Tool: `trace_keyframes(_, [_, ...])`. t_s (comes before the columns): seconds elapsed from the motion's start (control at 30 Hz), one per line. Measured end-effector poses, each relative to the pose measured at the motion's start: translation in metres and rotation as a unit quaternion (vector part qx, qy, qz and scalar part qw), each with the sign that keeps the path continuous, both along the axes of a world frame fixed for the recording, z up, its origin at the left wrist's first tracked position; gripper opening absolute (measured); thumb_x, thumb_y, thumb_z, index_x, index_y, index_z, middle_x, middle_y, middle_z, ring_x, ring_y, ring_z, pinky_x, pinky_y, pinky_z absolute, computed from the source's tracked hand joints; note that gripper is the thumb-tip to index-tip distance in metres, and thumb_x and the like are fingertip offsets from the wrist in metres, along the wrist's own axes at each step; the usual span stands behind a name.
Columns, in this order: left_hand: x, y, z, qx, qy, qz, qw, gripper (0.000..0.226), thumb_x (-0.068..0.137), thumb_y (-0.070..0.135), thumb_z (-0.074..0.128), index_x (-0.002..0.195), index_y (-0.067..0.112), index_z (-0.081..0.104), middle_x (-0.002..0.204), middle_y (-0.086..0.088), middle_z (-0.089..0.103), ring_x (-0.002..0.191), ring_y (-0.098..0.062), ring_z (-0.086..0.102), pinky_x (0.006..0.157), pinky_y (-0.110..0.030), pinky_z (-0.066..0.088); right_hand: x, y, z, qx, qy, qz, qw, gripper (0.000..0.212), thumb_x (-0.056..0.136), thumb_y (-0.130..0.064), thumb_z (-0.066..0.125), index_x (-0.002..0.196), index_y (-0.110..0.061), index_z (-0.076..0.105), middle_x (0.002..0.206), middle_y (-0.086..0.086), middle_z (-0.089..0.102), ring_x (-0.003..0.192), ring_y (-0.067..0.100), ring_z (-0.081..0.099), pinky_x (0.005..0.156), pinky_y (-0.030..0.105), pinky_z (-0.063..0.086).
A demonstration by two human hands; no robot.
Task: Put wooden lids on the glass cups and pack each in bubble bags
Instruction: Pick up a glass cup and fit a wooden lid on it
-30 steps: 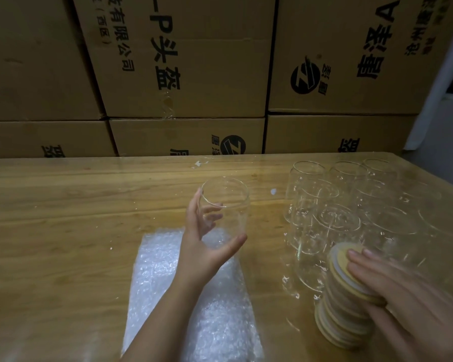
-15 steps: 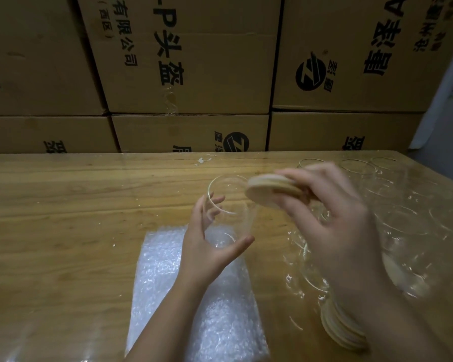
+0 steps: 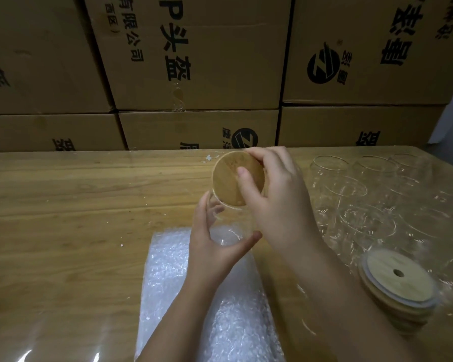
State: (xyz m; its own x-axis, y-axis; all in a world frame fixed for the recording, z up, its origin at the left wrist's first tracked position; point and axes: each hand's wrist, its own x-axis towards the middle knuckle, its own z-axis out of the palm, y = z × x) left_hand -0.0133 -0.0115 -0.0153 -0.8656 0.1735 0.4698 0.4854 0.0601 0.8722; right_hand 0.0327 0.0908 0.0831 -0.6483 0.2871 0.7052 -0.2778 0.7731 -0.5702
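lid (image 3: 228, 178) in right grip (image 3: 277, 202), over cup (image 3: 228, 232)

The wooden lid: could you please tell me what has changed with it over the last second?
The right hand took a wooden lid from the lid stack and carried it up and left to the mouth of the glass cup, still gripping it. The left hand kept gripping the cup above the bubble bags; the spare cups stayed put.
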Motion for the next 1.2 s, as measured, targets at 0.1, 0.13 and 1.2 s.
trace_keyframes(0.1, [-0.001, -0.002, 0.000, 0.000, -0.012, -0.002, 1.000, 0.099, 0.054, 0.048, 0.085, 0.138, 0.023, 0.039, 0.122, 0.004, 0.057, 0.116, -0.008, 0.056, 0.100, -0.034, 0.046, -0.001, -0.001, -0.003, -0.001, -0.009, 0.046, 0.999, 0.037, 0.094, -0.015, 0.054, 0.131, -0.010, 0.053, 0.130, -0.001, 0.050, 0.120, 0.009, 0.046, 0.098, 0.015, 0.038])
trace_keyframes(0.13, [0.000, -0.001, 0.001, -0.001, -0.015, -0.001, 1.000, 0.099, 0.054, 0.046, 0.085, 0.138, 0.023, 0.038, 0.122, 0.003, 0.057, 0.116, -0.008, 0.056, 0.100, -0.034, 0.046, -0.001, 0.000, -0.004, 0.009, 0.000, 0.064, 0.998, 0.038, 0.094, -0.010, 0.053, 0.132, -0.011, 0.053, 0.133, -0.001, 0.049, 0.123, 0.009, 0.046, 0.100, 0.014, 0.036])
trace_keyframes(1.2, [0.007, -0.001, -0.001, 0.020, 0.061, 0.009, 0.998, 0.092, 0.065, 0.041, 0.082, 0.140, 0.044, 0.030, 0.133, 0.029, 0.048, 0.126, -0.001, 0.048, 0.102, -0.026, 0.044, -0.004, 0.000, -0.015, -0.038, 0.023, 0.140, 0.989, 0.039, 0.079, -0.034, 0.073, 0.112, -0.014, 0.067, 0.111, -0.003, 0.060, 0.103, 0.007, 0.058, 0.087, 0.021, 0.048])
